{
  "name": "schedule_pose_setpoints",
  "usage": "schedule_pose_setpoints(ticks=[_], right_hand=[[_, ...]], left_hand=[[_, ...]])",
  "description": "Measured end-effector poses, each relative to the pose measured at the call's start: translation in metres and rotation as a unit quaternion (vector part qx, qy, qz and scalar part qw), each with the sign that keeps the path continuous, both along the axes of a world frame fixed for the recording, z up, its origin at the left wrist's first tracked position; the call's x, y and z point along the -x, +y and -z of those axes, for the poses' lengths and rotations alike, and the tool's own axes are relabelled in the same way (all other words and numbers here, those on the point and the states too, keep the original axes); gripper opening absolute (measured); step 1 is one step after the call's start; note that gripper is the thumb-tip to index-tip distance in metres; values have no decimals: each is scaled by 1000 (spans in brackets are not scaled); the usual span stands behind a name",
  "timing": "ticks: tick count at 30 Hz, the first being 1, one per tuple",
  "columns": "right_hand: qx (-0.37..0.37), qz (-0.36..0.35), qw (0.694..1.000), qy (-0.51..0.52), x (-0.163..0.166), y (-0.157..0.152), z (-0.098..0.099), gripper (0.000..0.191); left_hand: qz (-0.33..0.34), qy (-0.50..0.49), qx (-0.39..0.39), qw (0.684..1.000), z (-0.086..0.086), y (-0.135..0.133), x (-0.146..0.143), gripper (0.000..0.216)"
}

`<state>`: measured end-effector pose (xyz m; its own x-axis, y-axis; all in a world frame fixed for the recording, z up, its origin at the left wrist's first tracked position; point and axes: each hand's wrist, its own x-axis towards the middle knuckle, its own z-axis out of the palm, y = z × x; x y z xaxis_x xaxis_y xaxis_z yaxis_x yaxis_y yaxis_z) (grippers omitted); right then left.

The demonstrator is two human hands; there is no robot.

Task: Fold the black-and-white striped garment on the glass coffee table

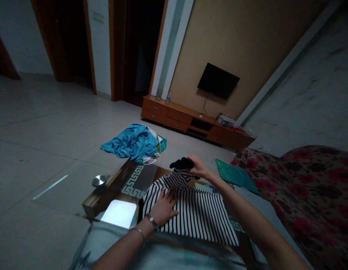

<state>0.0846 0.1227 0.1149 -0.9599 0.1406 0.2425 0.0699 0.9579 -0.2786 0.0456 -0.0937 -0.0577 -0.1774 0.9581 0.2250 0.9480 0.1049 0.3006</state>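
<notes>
While the striped garment (191, 213) lies on the near glass table (78, 183), it is pressed flat by the open left hand (162, 208); its dark cuff (182, 163) is pinched in the right hand (200, 168). No writing is legible.

Dim room, low light. Pale grey tiled floor (44, 123) throughout. Tan far wall (247, 41) carries a black wall-mounted flat screen (218, 80), switched off. Beneath it, a long low wooden media cabinet with drawers (191, 122). Dark wooden door frames (89, 45) at left open onto unlit spaces. Red floral upholstered sofa (311, 191) at right. A small item on the cabinet, possibly a bottle, is unclear.
</notes>
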Motion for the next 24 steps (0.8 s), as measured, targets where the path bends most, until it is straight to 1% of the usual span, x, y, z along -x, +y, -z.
schedule_pose_setpoints(ticks=[2, 3, 6, 8, 9, 10, 12, 13, 14, 16, 19, 21, 24], right_hand=[[-44, -51, 998, 9, -35, -27, 1, 20], [-54, -72, 996, 7, -55, -39, 6, 20], [-61, -119, 990, -55, -119, -66, 34, 20], [-50, -131, 982, -125, -158, -74, 56, 17], [-39, -119, 980, -152, -175, -75, 65, 15], [-26, -93, 981, -169, -189, -73, 72, 13], [4, -11, 985, -170, -209, -66, 81, 10], [20, 33, 987, -158, -213, -61, 83, 9], [36, 70, 987, -142, -214, -54, 84, 9], [73, 124, 985, -98, -205, -40, 88, 11], [154, 179, 970, -54, -170, -17, 102, 16], [231, 199, 951, -56, -140, -7, 115, 19], [361, 221, 905, -40, -96, -4, 135, 23]], left_hand=[[-1, 0, -4, 1000, -4, -1, -2, 55], [-1, 0, -3, 1000, -6, -1, -3, 50], [1, -8, 24, 1000, -12, -2, -6, 33], [4, -16, 45, 999, -15, -2, -8, 31], [6, -20, 47, 999, -15, -3, -8, 31], [10, -22, 40, 999, -16, -3, -8, 31], [22, -28, 12, 999, -16, -4, -7, 32], [28, -31, -1, 999, -16, -5, -6, 33], [32, -30, -8, 999, -15, -6, -5, 34], [29, -16, -2, 999, -14, -8, -2, 33], [-2, 29, 20, 999, -14, -13, 2, 29], [-26, 55, 29, 998, -16, -17, 5, 29], [-38, 75, 40, 996, -20, -21, 9, 30]])
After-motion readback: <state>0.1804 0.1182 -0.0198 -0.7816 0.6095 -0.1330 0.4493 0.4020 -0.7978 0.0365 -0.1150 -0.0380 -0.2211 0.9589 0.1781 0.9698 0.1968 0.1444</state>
